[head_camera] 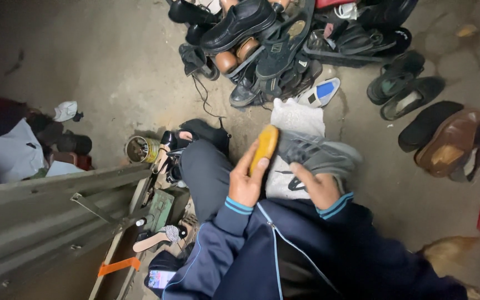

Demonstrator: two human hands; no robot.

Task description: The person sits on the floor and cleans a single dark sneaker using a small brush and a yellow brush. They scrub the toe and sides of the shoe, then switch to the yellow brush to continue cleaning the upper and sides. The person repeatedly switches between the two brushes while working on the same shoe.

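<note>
On the concrete floor (112,66), at twelve o'clock, lies a large pile of shoes (273,44); more pairs are at two o'clock. In the centre, over a white cloth (295,119) on the person's lap, the right hand (320,188) is pushed inside a grey sneaker (318,153), so I cannot tell how its fingers are set. The sneaker's long axis runs from ten to four o'clock; which end is the toe I cannot tell. The left hand (245,183) wraps its fingers around a yellow brush (265,147), pointing to one o'clock, touching the sneaker. It seems the brushing step; another stroke would call for firm support from inside.
</note>
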